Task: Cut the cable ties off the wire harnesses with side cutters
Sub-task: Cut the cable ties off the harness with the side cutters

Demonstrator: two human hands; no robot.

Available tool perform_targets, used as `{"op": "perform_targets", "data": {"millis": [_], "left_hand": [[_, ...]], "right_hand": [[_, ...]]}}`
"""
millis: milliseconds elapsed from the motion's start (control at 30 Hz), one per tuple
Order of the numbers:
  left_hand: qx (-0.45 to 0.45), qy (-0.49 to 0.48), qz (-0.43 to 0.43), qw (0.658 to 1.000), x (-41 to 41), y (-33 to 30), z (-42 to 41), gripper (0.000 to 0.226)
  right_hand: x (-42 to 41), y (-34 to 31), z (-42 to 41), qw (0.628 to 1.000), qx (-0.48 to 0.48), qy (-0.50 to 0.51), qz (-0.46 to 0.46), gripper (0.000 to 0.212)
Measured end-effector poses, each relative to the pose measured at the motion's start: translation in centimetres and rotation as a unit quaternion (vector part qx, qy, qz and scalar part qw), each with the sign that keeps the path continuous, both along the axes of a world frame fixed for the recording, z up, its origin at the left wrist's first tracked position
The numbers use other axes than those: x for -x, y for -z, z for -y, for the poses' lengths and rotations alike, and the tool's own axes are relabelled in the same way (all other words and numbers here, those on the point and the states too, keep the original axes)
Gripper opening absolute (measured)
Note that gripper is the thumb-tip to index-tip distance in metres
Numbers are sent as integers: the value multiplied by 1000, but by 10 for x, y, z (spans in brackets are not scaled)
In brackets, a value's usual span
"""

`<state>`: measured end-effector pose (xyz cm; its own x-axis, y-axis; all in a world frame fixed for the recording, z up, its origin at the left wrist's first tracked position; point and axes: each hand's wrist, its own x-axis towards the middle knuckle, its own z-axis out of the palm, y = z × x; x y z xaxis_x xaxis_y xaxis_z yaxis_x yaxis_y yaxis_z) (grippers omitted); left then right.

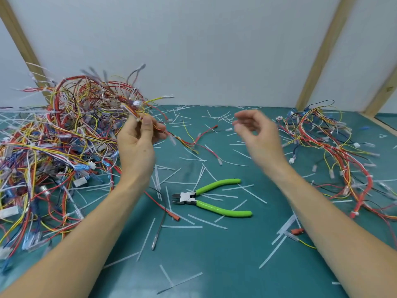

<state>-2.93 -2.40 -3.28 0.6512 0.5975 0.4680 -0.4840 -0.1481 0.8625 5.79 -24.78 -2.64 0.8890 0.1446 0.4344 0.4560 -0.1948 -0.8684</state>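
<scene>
The side cutters (211, 198) lie on the desk (214, 265) below and between both hands, jaws toward the left, handles toward the right, nearer the empty, loosely spread right hand (255, 134) than the left hand (139, 143) pinching a wire harness (137, 108).

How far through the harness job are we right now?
Done: cut cable ties litter the green mat, and a smaller pile of harnesses lies at right. In hand: the left hand pinches one harness; the right hand is empty, and the side cutters lie on the mat. Left: the big tangled pile at left.
</scene>
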Motion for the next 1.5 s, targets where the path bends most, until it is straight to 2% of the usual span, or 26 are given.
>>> {"op": "perform_targets", "data": {"millis": [100, 167, 300, 400, 467, 533, 633, 733, 833, 1000, 1133, 1267, 1333, 1367, 1433, 1500], "left_hand": [[-23, 84, -27, 996, 3, -2, 6, 20], [-76, 116, -39, 990, 5, -1, 10, 21], [-169, 143, -58, 973, 8, -3, 15, 18], [-211, 172, -57, 961, 11, -4, 19, 17], [-276, 165, -58, 945, 12, -1, 22, 25], [-375, 130, -62, 916, 13, 2, 26, 26], [-453, 102, -56, 884, 13, 10, 33, 27], [-440, 107, -57, 890, 14, 12, 39, 30], [-399, 88, -25, 912, 15, 10, 39, 22], [-334, 13, -4, 942, 15, 9, 34, 10], [-360, 11, -126, 924, 7, 23, 26, 22], [-387, 40, -217, 895, 3, 32, 20, 44], [-395, 59, -217, 891, 2, 33, 21, 44], [-395, 56, -200, 895, 2, 32, 22, 37], [-373, 25, -158, 914, 3, 28, 22, 23], [-323, -21, -137, 936, 4, 22, 19, 30]], "right_hand": [[22, 9, -18, 986, 119, -81, 78, 18], [32, 14, -26, 980, 145, -112, 76, 28], [37, 13, -31, 984, 67, -165, -18, 40], [38, 10, -34, 981, 20, -188, -34, 45], [42, 9, -37, 981, -18, -188, -39, 51], [44, 6, -39, 983, -29, -178, -44, 44], [41, 3, -37, 984, -34, -162, -67, 15], [44, -1, -39, 985, -84, -134, -73, 16], [40, -11, -36, 972, -210, -83, -64, 16], [17, -27, -12, 895, -382, -135, -188, 19], [10, -18, -5, 818, -452, -189, -301, 21], [7, -14, 0, 783, -454, -245, -348, 23], [7, -14, 1, 784, -421, -280, -360, 26], [8, -13, 1, 794, -393, -293, -360, 27], [9, -11, 0, 833, -322, -291, -344, 29], [8, -8, -2, 887, -237, -250, -307, 32]]}}
